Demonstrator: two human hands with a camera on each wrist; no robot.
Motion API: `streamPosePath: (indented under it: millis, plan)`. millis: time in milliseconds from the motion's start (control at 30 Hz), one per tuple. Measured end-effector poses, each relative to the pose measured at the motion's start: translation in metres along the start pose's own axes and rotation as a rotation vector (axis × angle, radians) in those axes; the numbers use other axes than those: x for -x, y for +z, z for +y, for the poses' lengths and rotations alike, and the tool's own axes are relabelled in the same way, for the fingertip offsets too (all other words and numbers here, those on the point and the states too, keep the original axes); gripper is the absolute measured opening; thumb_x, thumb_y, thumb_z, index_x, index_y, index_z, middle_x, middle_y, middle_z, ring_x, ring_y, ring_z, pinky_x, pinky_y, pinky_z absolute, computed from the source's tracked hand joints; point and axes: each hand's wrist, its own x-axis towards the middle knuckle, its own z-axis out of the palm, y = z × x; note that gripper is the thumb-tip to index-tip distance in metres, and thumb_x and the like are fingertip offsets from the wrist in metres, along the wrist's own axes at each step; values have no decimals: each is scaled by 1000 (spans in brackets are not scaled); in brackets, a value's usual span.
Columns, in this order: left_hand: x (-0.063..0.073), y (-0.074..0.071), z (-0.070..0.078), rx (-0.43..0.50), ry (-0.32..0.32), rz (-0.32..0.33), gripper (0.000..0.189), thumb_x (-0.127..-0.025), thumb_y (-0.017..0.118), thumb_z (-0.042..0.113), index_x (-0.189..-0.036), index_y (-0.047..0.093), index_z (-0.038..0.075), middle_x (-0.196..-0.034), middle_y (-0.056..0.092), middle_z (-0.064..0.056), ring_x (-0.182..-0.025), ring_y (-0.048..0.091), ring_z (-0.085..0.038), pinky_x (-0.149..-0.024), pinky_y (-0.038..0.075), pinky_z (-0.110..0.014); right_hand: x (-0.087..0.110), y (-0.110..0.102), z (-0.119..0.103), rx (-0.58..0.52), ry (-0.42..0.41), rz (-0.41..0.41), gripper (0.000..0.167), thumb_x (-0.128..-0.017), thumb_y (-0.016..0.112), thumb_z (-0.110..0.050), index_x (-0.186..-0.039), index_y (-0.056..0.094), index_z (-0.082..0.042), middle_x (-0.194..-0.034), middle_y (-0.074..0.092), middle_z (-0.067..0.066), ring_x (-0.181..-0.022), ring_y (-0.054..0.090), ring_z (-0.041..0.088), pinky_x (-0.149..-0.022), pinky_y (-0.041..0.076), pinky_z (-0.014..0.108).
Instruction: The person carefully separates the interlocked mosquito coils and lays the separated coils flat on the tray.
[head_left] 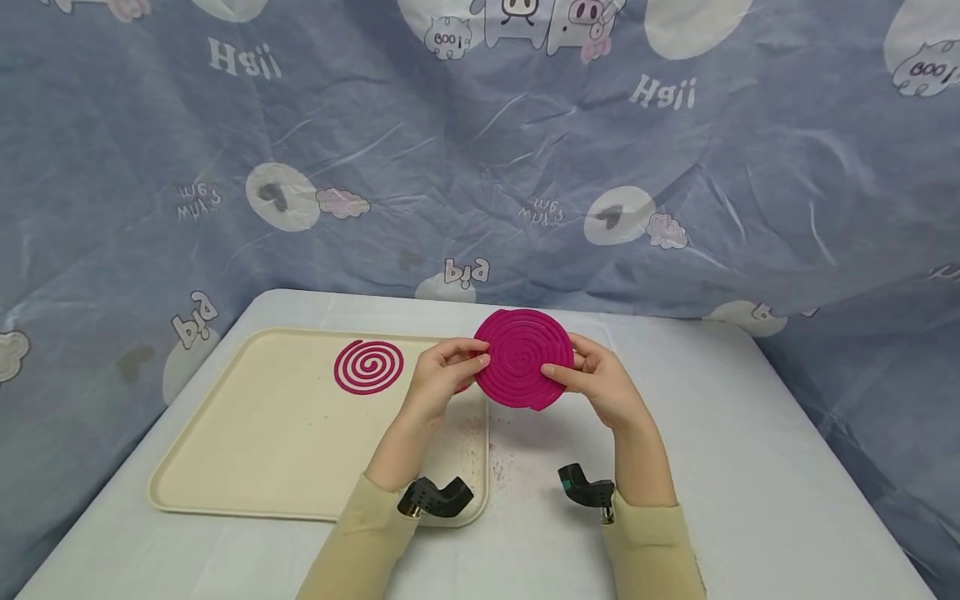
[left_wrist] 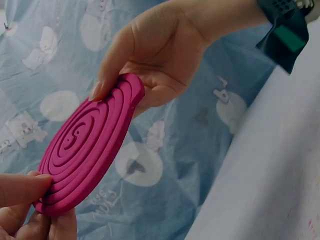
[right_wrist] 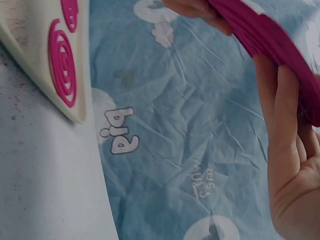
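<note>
Both hands hold up a magenta mosquito coil disc [head_left: 522, 358], its spirals packed tightly together, above the table. My left hand [head_left: 441, 377] pinches its left edge between thumb and fingers. At the opposite edge my right hand [head_left: 602, 380] grips it, thumb on the near face and fingers behind. The left wrist view shows the disc [left_wrist: 92, 145] tilted between the two hands. Seen nearly edge-on in the right wrist view, the disc [right_wrist: 272, 42] has the right hand's fingers [right_wrist: 286, 110] against its back.
A cream tray [head_left: 247, 467] lies on the white table [head_left: 750, 467] at left. On it are a loose-wound magenta coil [head_left: 368, 367] and another coil [right_wrist: 63, 67], mostly hidden behind my left hand in the head view. Reddish crumbs dot the tray's right edge and the table beside it.
</note>
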Motion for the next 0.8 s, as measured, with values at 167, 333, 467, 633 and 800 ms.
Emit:
streamPosePath:
  millis: [167, 333, 467, 633, 800]
  plan:
    - [-2, -2, -3, -164, 91, 47, 21, -82, 71, 5, -103, 69, 1, -103, 63, -7, -87, 58, -15, -67, 51, -23, -2, 16, 3, 43, 14, 122, 50, -84, 64, 5, -130, 45, 9, -104, 66, 18, -78, 68, 15, -70, 56, 31]
    - [-2, 0, -9, -407, 277, 94, 21, -81, 73, 12, -100, 72, 6, -123, 57, -10, -110, 53, -24, -84, 48, -39, -3, 29, 7, 91, 10, 191, 47, -84, 66, 2, -128, 49, 5, -109, 62, 27, -83, 68, 16, -74, 55, 30]
    - [0, 2, -12, -542, 376, 130, 21, -81, 73, 19, -100, 74, 9, -124, 55, -12, -117, 47, -28, -96, 39, -49, -3, 39, 9, 146, 9, 222, 45, -85, 66, 1, -127, 51, 1, -108, 64, 25, -86, 68, 22, -75, 55, 29]
    - [3, 3, -15, -578, 428, 179, 24, -78, 76, 20, -100, 75, 11, -118, 54, -13, -112, 45, -27, -88, 39, -46, -3, 50, 10, 183, -5, 250, 44, -85, 65, -1, -127, 52, -1, -107, 64, 22, -88, 67, 28, -74, 55, 28]
    - [2, 4, -19, -494, 465, 133, 22, -78, 77, 15, -98, 73, 8, -101, 61, -9, -96, 56, -22, -84, 45, -41, -2, 57, 10, 165, -8, 248, 46, -86, 65, -3, -130, 50, -3, -106, 65, 22, -88, 67, 29, -74, 55, 28]
